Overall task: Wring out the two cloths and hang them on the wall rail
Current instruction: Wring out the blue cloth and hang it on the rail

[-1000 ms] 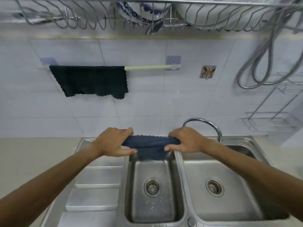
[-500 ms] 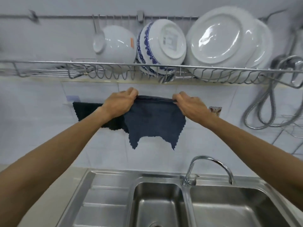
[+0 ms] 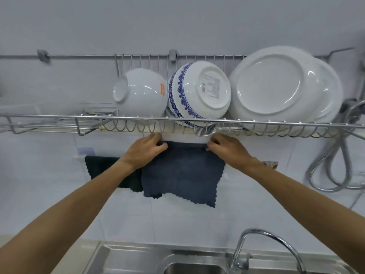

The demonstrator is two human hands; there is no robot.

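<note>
A dark blue cloth hangs spread against the white tiled wall, held by its top edge. My left hand pinches its top left corner and my right hand pinches its top right corner, both just under the dish rack. A black cloth hangs on the wall rail to the left, partly behind my left forearm and the blue cloth. The rail itself is hidden; only its left wall mount shows.
A wire dish rack runs across the wall just above my hands, holding a white bowl, a blue-patterned bowl and white plates. A shower hose hangs at right. The faucet and steel sink lie below.
Both hands lifted the blue cloth from over the sink up to the wall, beside the black cloth; it now hangs wider and flatter. The view tilted upward.
</note>
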